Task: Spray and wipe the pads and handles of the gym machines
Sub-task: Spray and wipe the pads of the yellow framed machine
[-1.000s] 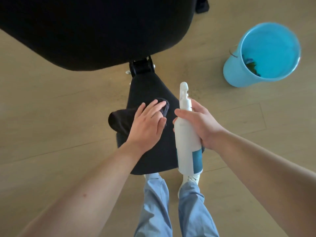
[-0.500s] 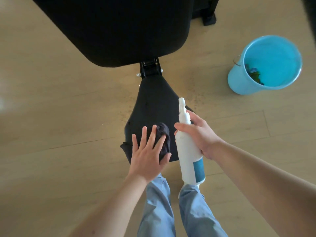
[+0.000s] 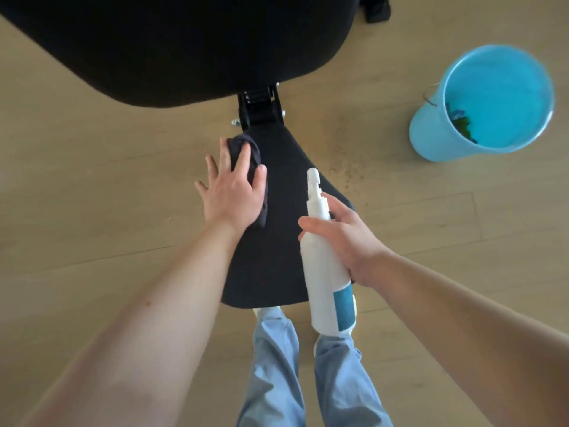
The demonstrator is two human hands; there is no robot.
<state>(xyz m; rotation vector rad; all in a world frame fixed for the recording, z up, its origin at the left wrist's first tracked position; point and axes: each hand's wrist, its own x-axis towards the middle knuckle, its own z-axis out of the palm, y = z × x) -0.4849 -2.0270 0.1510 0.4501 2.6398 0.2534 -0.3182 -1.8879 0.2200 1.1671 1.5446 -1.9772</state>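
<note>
Two bare hands are shown from above over a black tapered seat pad (image 3: 277, 248), with wooden floor (image 3: 92, 149) on every side. At the left, the left hand (image 3: 232, 192) is laid flat, fingers straight and spread, pressing a bunched dark cloth (image 3: 246, 147) onto the pad's left edge near its narrow far end. The outer fingers hang past that edge, over the floor.

The wipe is judged best done with even palm pressure in overlapping strokes toward the wide near edge. The cloth should be let down over the rim so that the side is cleaned too.

Open floor at the left leaves free room for the elbow. Ahead, a metal hinge bracket (image 3: 258, 106) and the large black back pad (image 3: 184, 41) close off the far end.

Right of centre, a white spray bottle (image 3: 323, 272) is gripped by the right hand (image 3: 348, 241), fingers curled round its neck, nozzle pointing away. Whether a finger rests on the trigger cannot be told. Bottle and hand hang over the pad's right half and would need to be drawn aside before that half is wiped.

A blue bucket (image 3: 431, 131) stands well apart at the far right.
</note>
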